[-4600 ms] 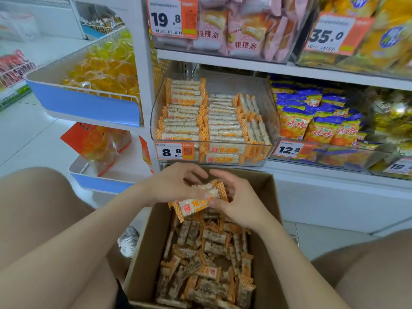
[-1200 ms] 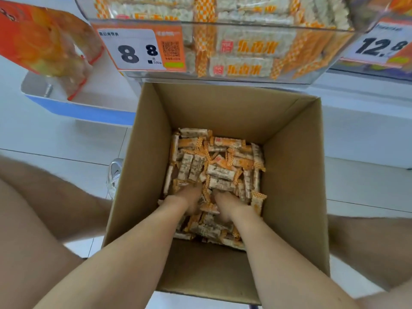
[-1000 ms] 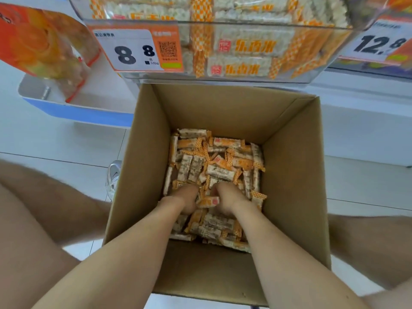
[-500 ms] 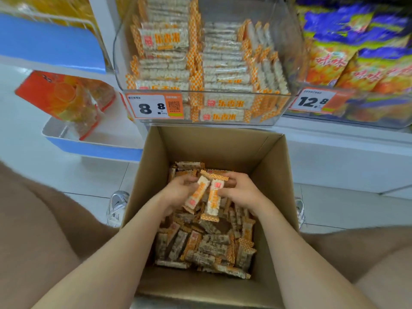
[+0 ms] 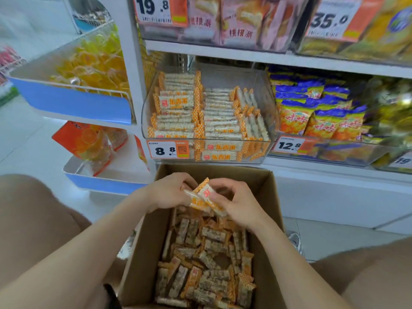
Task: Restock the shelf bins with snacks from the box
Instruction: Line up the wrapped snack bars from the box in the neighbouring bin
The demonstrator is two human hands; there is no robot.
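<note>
An open cardboard box (image 5: 147,237) stands on the floor between my knees, its bottom covered with several orange-and-white wrapped snack bars (image 5: 207,270). Above the box's far end, my left hand (image 5: 168,192) and my right hand (image 5: 237,202) together grip a small bunch of the same snack bars (image 5: 205,198). Straight ahead on the shelf is a clear plastic bin (image 5: 270,112) with neat rows of these bars and a price tag reading 8.8 (image 5: 168,150). The bin's back right part holds no bars.
A bin of blue-and-orange snack bags (image 5: 321,117) sits to the right. Pink packets (image 5: 236,18) fill the shelf above. Blue-fronted side trays hold yellow sweets (image 5: 91,63) and an orange bag (image 5: 87,141) at left. My knees flank the box; a shoe (image 5: 295,241) shows at right.
My hands dug into the bars at the box's bottom, then rose to the box's far end holding a bunch. My view has tilted up toward the shelf.
</note>
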